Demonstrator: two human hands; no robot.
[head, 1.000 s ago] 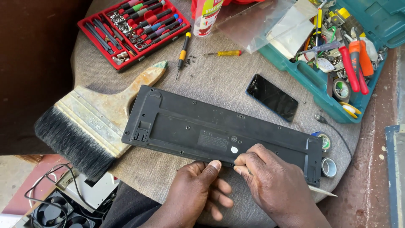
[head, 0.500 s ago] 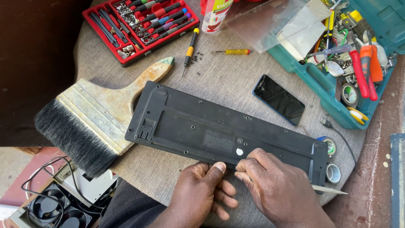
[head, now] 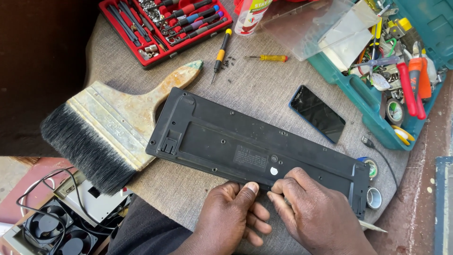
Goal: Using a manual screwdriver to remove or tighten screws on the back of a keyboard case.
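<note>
Long black plastic keyboard (head: pixel 255 151) lying face down, slanting from centre left to lower right of the frame on a round grey cloth-covered table (head: pixel 264 85)

Left hand (head: pixel 229 217) at bottom centre, fingers curled under, thumb pressed flat against the keyboard's near edge

Right hand (head: pixel 316 215) just right of it, fingers closed around something thin at that same edge; what exactly is gripped, impossible to tell

Wide worn wooden paintbrush with black bristles (head: pixel 113 127) at left, handle touching the keyboard's upper left corner

Red tray of screwdriver bits (head: pixel 163 23) at upper left; black-and-yellow screwdriver (head: pixel 221 49) and small yellow-handled screwdriver (head: pixel 269 58) at upper centre

Dark smartphone (head: pixel 317 113) just above the keyboard, right of centre

Open teal toolbox full of tools (head: pixel 387 71) at upper right

Rolls of tape (head: pixel 373 198) beside the keyboard's right end
</note>
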